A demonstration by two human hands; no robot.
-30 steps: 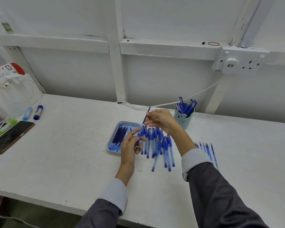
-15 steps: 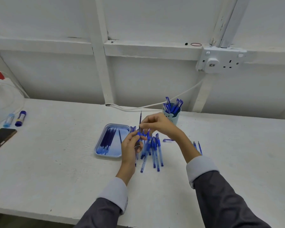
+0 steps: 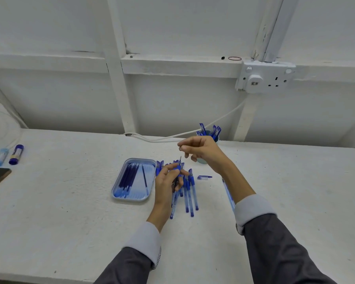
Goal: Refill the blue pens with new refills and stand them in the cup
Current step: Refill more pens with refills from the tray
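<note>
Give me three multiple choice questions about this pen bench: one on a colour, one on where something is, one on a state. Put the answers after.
1. The tray is: A) light blue, B) red, C) green.
2. The cup stands: A) inside the tray, B) left of the tray, C) beyond the right hand.
3. The pen in the left hand's grip is: A) capped, B) uncapped, tip showing, C) lying in the tray.

Answers: A, its rim and floor are pale blue; C, its pens poke up behind that raised hand; B, a thin bare tip sticks up from it.
</note>
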